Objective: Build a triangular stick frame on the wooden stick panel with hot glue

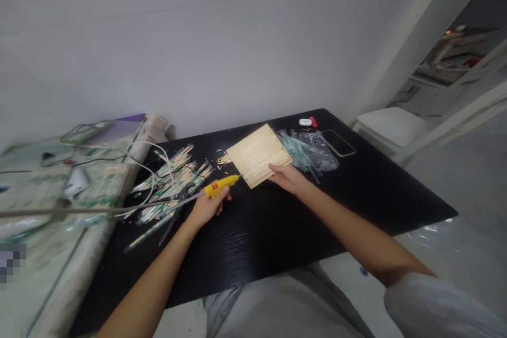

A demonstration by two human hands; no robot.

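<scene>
My left hand is closed around a yellow hot glue gun with an orange patch, a glue stick trailing from its back end. The gun's nozzle points right, at the lower left corner of a flat square panel of pale wooden sticks. My right hand grips that panel by its lower right edge, thumb on top and fingers underneath. The panel is tilted above the black table. Whether the nozzle touches the wood I cannot tell. Short cut stick pieces lie just left of the panel.
Wrapped chopsticks are heaped at the left with scissors and a white cable among them. Torn wrappers, a phone-shaped object and a white case lie at the right. A white stool stands beyond the table.
</scene>
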